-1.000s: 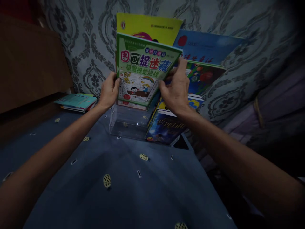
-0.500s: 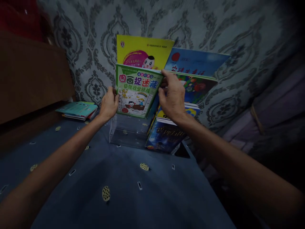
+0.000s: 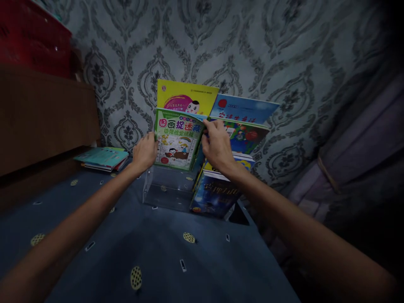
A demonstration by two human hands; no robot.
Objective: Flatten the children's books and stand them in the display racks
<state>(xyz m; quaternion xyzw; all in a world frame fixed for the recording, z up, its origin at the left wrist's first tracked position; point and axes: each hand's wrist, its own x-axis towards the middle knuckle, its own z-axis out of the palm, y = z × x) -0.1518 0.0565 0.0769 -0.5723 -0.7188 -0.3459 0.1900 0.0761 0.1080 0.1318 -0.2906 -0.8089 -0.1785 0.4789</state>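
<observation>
A green picture book (image 3: 178, 143) stands in the middle tier of a clear stand (image 3: 168, 191), in front of a yellow book (image 3: 186, 94). My left hand (image 3: 145, 152) grips its left edge, fingertips partly hidden behind it. My right hand (image 3: 217, 143) pinches its upper right corner. Right of it, a blue book (image 3: 246, 110) stands at the back, a dark green-edged book (image 3: 248, 136) below it, and a dark blue book (image 3: 216, 193) in the front tier.
Flat books (image 3: 102, 158) are stacked at the left beside a brown wooden cabinet (image 3: 47, 118) with a red box (image 3: 34, 40) on top. A patterned wall rises behind; a tied curtain (image 3: 341, 155) hangs at the right.
The view has tilted up, so the stand sits lower in the picture. The green book is lower against the yellow one, and both hands have gone down with it, still holding its edges.
</observation>
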